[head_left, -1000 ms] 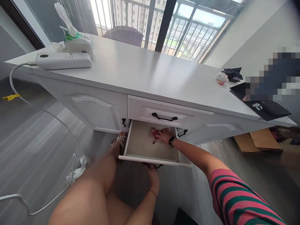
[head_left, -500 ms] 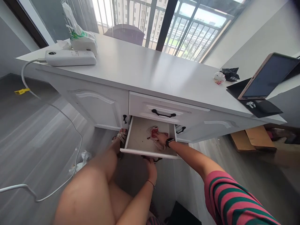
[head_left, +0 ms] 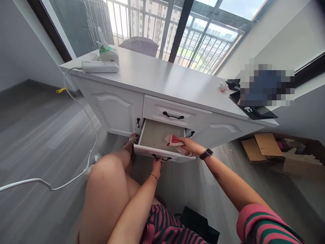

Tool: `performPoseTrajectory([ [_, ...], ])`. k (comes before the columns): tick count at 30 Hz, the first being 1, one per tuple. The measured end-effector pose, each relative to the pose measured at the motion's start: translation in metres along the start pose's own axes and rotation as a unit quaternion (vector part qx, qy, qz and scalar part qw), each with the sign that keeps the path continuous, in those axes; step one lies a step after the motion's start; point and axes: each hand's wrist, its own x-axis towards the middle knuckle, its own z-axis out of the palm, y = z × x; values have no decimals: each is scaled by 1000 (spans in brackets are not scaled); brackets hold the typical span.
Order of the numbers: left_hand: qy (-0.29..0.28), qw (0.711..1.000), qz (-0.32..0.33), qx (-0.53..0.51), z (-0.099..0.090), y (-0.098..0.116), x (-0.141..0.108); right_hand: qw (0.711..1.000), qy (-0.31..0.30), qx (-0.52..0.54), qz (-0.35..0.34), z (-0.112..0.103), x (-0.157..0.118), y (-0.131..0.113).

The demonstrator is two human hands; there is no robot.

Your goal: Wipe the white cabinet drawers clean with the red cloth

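A lower drawer (head_left: 149, 134) of the white cabinet is pulled out, with a few dark specks on its bottom. My left hand (head_left: 156, 165) is closed at the black handle (head_left: 166, 158) on this drawer's front, its fingertips partly hidden. Over the drawer's right side, my right hand (head_left: 191, 145), with a dark watch on the wrist, is closed on a red-and-white cloth (head_left: 175, 139). Part of the cloth hangs below the hand near the drawer's front edge. Above, the upper drawer (head_left: 177, 115) stays closed.
On the white cabinet top (head_left: 152, 73) are a tissue pack (head_left: 109, 54), a white power strip (head_left: 100, 66) and a small figurine (head_left: 223, 87). A white cable (head_left: 88, 118) trails over the floor at left. An open cardboard box (head_left: 269, 145) lies at right, a black object (head_left: 195, 222) near my legs.
My right hand has moved right, toward the drawer's front right corner, bringing the cloth up from the drawer bottom. My left hand remains at the handle. The head view has shifted.
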Motion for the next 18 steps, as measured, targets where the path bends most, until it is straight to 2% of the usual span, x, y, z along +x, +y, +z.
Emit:
performPoseTrajectory([
  [2,-4,1000,-3,-21,-3,3,-6,999,46,7,-4,-6,-34,-5],
  [3,-6,999,-3,-32,-4,5,-8,998,59,6,-4,-1,-50,-6],
  [5,-11,998,0,-54,-5,6,-14,997,70,-11,9,21,-72,-4],
  [7,-17,997,0,-73,-5,5,-18,993,87,-57,55,53,-83,-1],
  [9,-22,996,-2,-87,-5,4,-22,984,118,-103,84,81,-85,1],
  [11,-28,995,-3,-99,-5,3,-24,978,139,-130,85,99,-80,-2],
  [14,-36,993,-6,-109,-5,3,-27,976,137,-150,74,108,-67,-14],
  [18,-40,993,-5,-112,-9,5,-27,975,142,-164,49,112,-43,-42],
])
